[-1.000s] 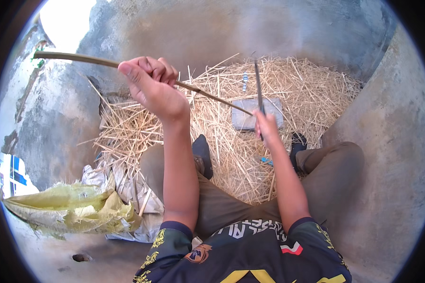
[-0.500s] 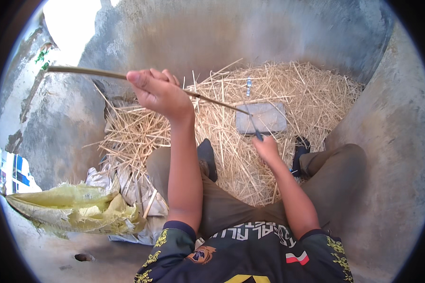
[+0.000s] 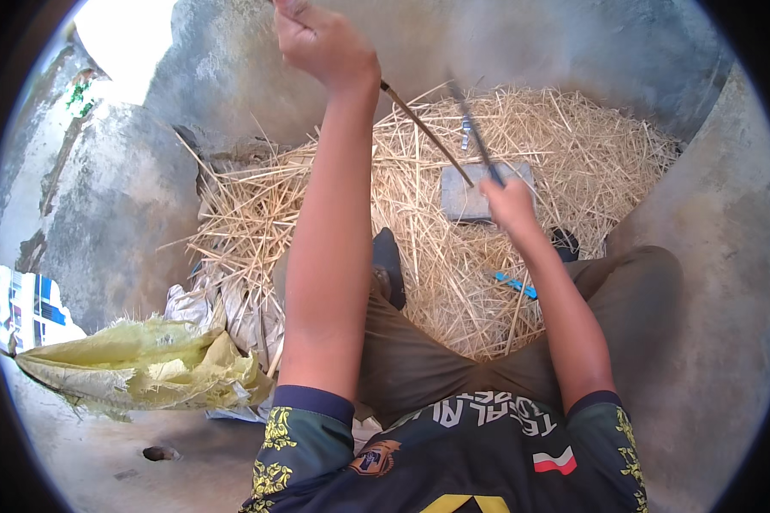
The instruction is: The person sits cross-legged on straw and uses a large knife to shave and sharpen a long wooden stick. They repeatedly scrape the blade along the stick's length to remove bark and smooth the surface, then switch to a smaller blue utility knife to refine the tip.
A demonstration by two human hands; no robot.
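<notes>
My left hand (image 3: 327, 47) is raised near the top edge, closed around a long thin brown stick (image 3: 428, 131). The stick slants down to the right, and its lower end is over a flat grey block (image 3: 464, 202) lying on straw. Beside that end, my right hand (image 3: 512, 205) is closed on the handle of a knife (image 3: 479, 141). The dark narrow blade points up and away, slightly blurred. I cannot tell whether blade and stick touch.
Straw (image 3: 590, 141) covers the floor between my legs and the curved concrete wall (image 3: 522, 43). A torn yellow sack (image 3: 137, 363) lies at the left. A bright blue strip (image 3: 516, 285) rests on the straw by my right forearm, and a small blue-and-white piece (image 3: 465, 134) lies beyond the block.
My left hand has moved up and slightly right, tilting the stick more steeply. My right hand has moved up with the knife, now in front of the block's right part. The blue strip has come into view.
</notes>
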